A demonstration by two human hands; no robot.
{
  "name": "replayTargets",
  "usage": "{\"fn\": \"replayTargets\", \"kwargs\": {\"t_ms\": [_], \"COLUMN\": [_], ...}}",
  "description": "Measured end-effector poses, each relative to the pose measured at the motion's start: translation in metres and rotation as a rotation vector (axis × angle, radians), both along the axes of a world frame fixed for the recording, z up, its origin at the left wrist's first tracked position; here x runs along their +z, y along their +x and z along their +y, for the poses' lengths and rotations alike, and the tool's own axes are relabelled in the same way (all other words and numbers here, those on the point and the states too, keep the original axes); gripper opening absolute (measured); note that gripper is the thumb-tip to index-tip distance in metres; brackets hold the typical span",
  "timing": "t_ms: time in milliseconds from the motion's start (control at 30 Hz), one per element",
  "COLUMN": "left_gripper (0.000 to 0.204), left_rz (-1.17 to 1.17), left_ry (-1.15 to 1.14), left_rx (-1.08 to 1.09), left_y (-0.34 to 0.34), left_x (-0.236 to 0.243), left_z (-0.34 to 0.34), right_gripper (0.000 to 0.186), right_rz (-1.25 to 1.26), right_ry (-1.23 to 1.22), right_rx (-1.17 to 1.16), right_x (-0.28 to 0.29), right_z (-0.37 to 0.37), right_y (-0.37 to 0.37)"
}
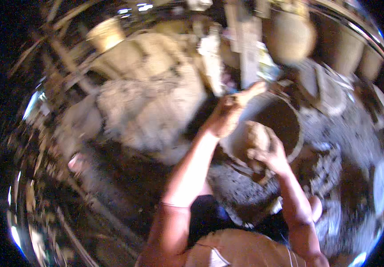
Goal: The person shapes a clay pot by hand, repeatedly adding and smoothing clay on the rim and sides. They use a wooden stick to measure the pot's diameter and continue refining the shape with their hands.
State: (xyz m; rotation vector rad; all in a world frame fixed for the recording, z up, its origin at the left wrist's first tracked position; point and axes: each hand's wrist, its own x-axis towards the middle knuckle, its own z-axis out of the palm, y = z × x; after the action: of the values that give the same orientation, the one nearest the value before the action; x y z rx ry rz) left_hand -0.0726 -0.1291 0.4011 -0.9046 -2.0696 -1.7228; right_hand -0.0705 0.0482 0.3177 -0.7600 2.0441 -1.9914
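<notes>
A round, wide-mouthed vessel (pixel 299 129) with a dark inside stands in front of me, blurred by motion. My right hand (pixel 272 153) is at its near side, the fingers closed around a brown, clay-like lump (pixel 258 135) held over the opening. My left hand (pixel 228 113) reaches over the vessel's left rim. Something tan and elongated extends from it toward the upper right; smear hides whether this is outstretched fingers or a held piece.
Left of the vessel rises a large pale mound (pixel 152 107). A yellow bucket (pixel 106 34) stands behind it. At the back are a wooden post (pixel 250 53), a big rounded pot (pixel 292 38) and more large vessels (pixel 341 46). Grey, crumbly ground (pixel 330 127) lies to the right.
</notes>
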Motion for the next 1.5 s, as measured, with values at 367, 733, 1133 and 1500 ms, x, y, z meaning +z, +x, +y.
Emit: {"fn": "replayTargets", "kwargs": {"t_ms": [367, 733, 1133, 1500], "left_gripper": [0.080, 0.094, 0.090, 0.091], "left_rz": [-0.271, -0.735, -0.832, -0.695], "left_ry": [0.435, 0.490, 0.695, 0.623], "left_rx": [0.309, 0.553, 0.409, 0.530], "left_y": [-0.029, -0.072, -0.079, -0.104], "left_x": [-0.040, -0.221, -0.252, -0.263], "left_z": [-0.041, -0.124, -0.095, -0.127], "right_gripper": [0.085, 0.047, 0.079, 0.076], "right_rz": [0.227, 0.237, 0.172, 1.274], "right_ry": [-0.061, -0.648, 0.096, 0.366], "right_rx": [-0.148, -0.451, 0.010, 1.028], "right_x": [0.009, 0.129, 0.010, -0.098], "right_z": [0.009, 0.065, -0.045, -0.122], "right_y": [-0.005, -0.072, -0.145, -0.203]}}
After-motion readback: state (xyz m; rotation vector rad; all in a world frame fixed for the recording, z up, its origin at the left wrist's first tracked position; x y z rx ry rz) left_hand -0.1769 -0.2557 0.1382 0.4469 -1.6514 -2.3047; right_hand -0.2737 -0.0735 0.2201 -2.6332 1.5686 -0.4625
